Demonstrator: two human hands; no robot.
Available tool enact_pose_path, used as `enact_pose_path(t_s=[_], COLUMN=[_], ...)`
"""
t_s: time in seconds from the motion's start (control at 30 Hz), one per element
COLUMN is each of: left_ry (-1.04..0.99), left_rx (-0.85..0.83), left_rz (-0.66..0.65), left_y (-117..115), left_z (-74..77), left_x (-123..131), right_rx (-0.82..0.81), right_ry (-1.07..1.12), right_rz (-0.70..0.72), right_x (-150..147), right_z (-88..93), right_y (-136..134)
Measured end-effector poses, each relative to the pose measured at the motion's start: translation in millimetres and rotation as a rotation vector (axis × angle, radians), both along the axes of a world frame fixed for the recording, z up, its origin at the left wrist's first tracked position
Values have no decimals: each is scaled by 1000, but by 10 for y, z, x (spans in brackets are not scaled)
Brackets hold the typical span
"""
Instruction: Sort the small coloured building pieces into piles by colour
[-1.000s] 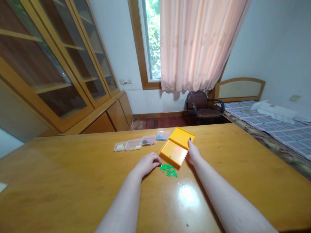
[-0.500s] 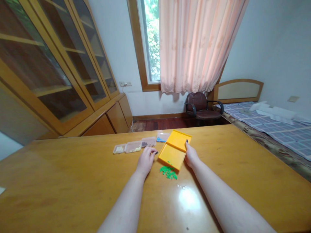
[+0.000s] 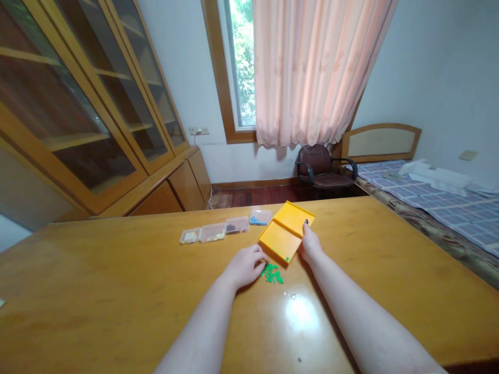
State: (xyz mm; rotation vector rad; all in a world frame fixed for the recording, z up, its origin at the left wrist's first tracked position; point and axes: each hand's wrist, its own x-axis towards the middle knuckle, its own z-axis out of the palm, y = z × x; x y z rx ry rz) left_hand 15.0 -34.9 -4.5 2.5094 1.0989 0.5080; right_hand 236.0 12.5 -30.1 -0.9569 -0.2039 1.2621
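My right hand (image 3: 311, 246) grips the right edge of an open yellow plastic box (image 3: 280, 240), thumb on top. The box is tilted, its near corner low over the table, and a couple of green bits lie inside near that corner. Just in front of it is a small pile of green plastic pieces (image 3: 274, 274) on the table. My left hand (image 3: 246, 266) is at the pile's left edge, fingers curled and thumb and fingertips close together. Whether a piece is between them is too small to make out.
Behind my left hand stand clear trays: one with pale pieces (image 3: 190, 237), another with cream pieces (image 3: 212, 233), one with dark pieces (image 3: 236, 225), one with blue pieces (image 3: 260, 217). Tiny clear bits (image 3: 292, 296) lie on the wooden table (image 3: 128, 291). A chair (image 3: 320, 167) stands beyond.
My left hand has come nearer and to the right, down to the green pile. The yellow box has shifted slightly right in my right hand, and green bits inside sit closer to its near corner.
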Motion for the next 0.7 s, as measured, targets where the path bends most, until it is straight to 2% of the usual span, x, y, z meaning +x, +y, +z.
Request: enact_pose_path(t_s=[0.27,0.47,0.7], left_ry=[72,48,48], left_rx=[-35,-56,24], left_rz=[41,-23,55], left_y=[8,-2,4], left_z=[14,9,5], left_x=[-51,-33,-27], right_rx=[21,16,24], right_ry=[18,34,27], right_rz=[-3,17,24], right_x=[11,17,8], right_z=[-63,-60,-57], right_y=[36,39,29])
